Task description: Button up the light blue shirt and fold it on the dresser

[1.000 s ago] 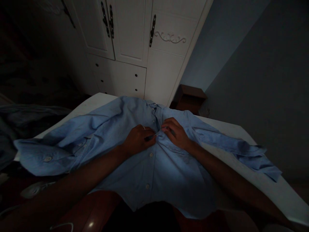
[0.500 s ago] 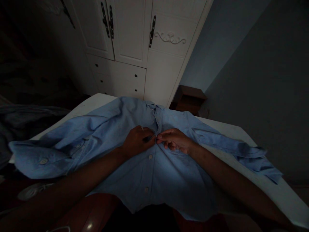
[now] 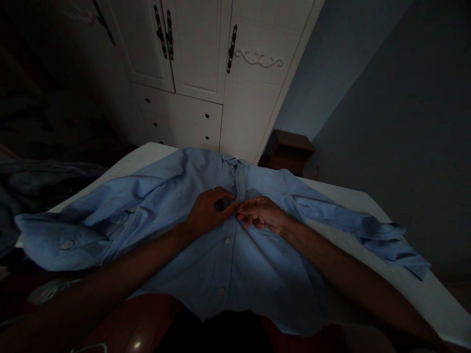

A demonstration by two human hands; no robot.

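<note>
A light blue button-up shirt (image 3: pixel 243 264) lies spread face up on a white table (image 3: pixel 423 289), sleeves out to both sides. My left hand (image 3: pixel 208 211) and my right hand (image 3: pixel 263 214) meet at the middle of its front placket, just below the collar. Both pinch the cloth edge there, fingers curled, fingertips nearly touching. Two white buttons show lower down the placket. A ring sits on my left hand.
A white wardrobe (image 3: pixel 221 73) with dark handles and small drawers stands behind the table. A brown wooden stand (image 3: pixel 289 149) is at its right, by a grey wall. Dark cloth (image 3: pixel 37 181) lies at the left.
My right hand turned from palm-down on the cloth to a pinch at the placket, and both hands shifted slightly lower. The shirt's left sleeve moved a little.
</note>
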